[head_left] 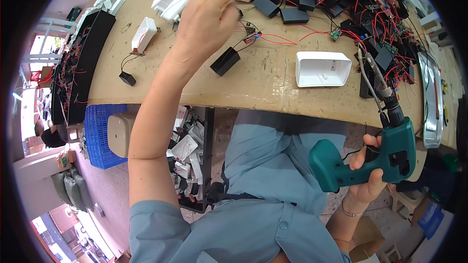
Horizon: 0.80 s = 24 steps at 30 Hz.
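Green soldering gun (pixel 391 146) sits grasped in the grip of the right hand (pixel 368 191), pointing out over the counter (pixel 273 87), while the left hand (pixel 209 17) curls beside white plastic housings (pixel 173 0), whether holding anything I can't tell.

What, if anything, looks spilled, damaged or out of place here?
Nothing looks plainly spilled or broken. Untidiest is the heap of wired black boxes, far right: tangled and jumbled, with the green tool in the right hand pointing toward it.
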Motion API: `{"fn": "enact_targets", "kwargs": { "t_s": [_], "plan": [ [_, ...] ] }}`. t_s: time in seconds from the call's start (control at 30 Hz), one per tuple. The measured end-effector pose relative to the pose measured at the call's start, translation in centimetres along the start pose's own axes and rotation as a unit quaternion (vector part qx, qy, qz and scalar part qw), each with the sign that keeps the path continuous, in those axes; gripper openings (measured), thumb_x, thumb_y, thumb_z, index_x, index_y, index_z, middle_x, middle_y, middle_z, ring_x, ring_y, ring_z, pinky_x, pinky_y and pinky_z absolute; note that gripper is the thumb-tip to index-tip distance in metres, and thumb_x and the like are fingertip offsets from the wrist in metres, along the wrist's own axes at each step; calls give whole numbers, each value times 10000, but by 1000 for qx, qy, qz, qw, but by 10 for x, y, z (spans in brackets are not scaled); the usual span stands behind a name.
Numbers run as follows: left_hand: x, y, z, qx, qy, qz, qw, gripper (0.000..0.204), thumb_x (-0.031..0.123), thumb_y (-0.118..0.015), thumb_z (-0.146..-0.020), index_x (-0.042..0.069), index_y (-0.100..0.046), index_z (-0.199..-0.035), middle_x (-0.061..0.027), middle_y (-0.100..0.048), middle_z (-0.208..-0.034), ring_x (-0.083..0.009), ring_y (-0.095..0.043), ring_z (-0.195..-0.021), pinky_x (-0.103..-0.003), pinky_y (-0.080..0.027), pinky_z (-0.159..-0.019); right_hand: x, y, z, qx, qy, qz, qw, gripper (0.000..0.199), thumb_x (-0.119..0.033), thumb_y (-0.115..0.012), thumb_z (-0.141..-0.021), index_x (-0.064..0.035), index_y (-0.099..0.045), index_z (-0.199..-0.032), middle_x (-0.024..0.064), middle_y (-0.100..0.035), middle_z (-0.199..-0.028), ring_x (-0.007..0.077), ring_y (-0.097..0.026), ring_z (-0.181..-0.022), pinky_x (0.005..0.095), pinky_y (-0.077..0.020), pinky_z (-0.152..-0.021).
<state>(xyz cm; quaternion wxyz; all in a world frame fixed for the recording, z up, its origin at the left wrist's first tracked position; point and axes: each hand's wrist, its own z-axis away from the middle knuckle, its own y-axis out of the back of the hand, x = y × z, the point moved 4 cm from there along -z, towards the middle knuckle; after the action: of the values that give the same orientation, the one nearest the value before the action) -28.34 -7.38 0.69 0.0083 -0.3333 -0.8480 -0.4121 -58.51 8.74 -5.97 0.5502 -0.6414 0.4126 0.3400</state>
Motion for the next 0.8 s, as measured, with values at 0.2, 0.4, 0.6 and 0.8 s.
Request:
{"fn": "enact_targets", "kwargs": {
  "t_s": [0.2, 0.4, 0.6, 0.8],
  "plan": [
    [39, -26, 2, -228, -120, -158, 953, 260, 124, -631, -672, 43, -611, -917, -64, -548, -932, -217, -514, -917, -320, -370, -822, 1, -1, -1, 0, 1, 8, 1000, 655, -313, -627, -782, 45, -318, -1236, 206, -453, -1182, 128, -506, -707, 229, -450, -577],
    [38, -20, 10, -173, -108, -76, 976, 99, 88, -630, -700, 21, -638, -772, -60, -548, -825, -192, -531, -800, -313, -402, -742, -1, 2, 2, 8, 3, 9, 1000, 654, -312, -624, -785, 41, -313, -1239, 208, -448, -1186, 126, -504, -710, 228, -449, -580],
    [-22, 21, 35, 110, 284, 503, 809, 122, 80, -551, -830, 3, -621, -893, -68, -601, -846, -122, -539, -717, -262, -438, -648, 2, 3, -2, 27, 9, -23, 999, 667, -294, -645, -769, 64, -320, -1229, 243, -492, -1125, 155, -560, -685, 237, -476, -561],
    [-24, 30, 35, 121, 201, 543, 806, 154, 77, -525, -853, 0, -594, -967, -87, -611, -930, -91, -538, -742, -211, -401, -584, 2, 0, -3, -14, -1, 5, 1000, 648, -313, -602, -802, 38, -294, -1251, 201, -442, -1198, 121, -495, -714, 220, -447, -580]
  ]
}}
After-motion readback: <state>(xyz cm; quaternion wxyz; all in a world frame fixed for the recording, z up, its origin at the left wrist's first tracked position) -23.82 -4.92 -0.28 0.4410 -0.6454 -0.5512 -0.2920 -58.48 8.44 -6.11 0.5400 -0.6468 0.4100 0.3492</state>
